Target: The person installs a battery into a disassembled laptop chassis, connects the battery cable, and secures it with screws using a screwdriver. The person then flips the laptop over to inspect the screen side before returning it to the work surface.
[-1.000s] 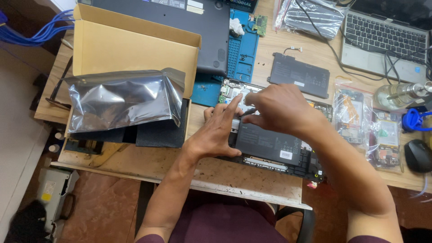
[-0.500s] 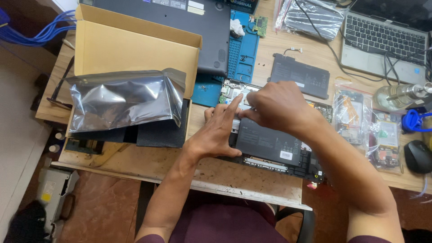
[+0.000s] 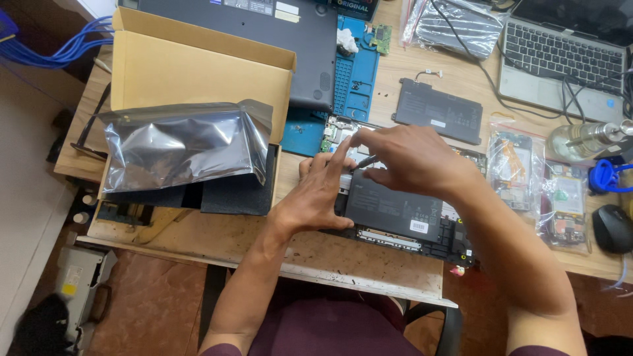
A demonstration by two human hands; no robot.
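An opened laptop base (image 3: pixel 402 217) with a black battery pack in it lies at the near edge of the wooden table. My left hand (image 3: pixel 316 194) lies flat on its left end, index finger stretched up toward the small circuit board (image 3: pixel 336 135) at the top. My right hand (image 3: pixel 405 158) hovers over the battery's upper edge, fingers pinched on a thin dark tool or connector whose tip shows near my left index finger. What exactly is pinched is too small to tell.
A cardboard box (image 3: pixel 198 72) with a silver antistatic bag (image 3: pixel 184 145) stands at left. A dark laptop (image 3: pixel 264 33) and blue mat (image 3: pixel 353 72) sit behind. A loose black battery (image 3: pixel 438 109), bagged parts (image 3: pixel 514 168), a silver laptop (image 3: pixel 560 59) and a mouse (image 3: pixel 613 227) lie at right.
Both hands stay at the top left of the battery. My right hand has shifted very slightly; nothing else has moved.
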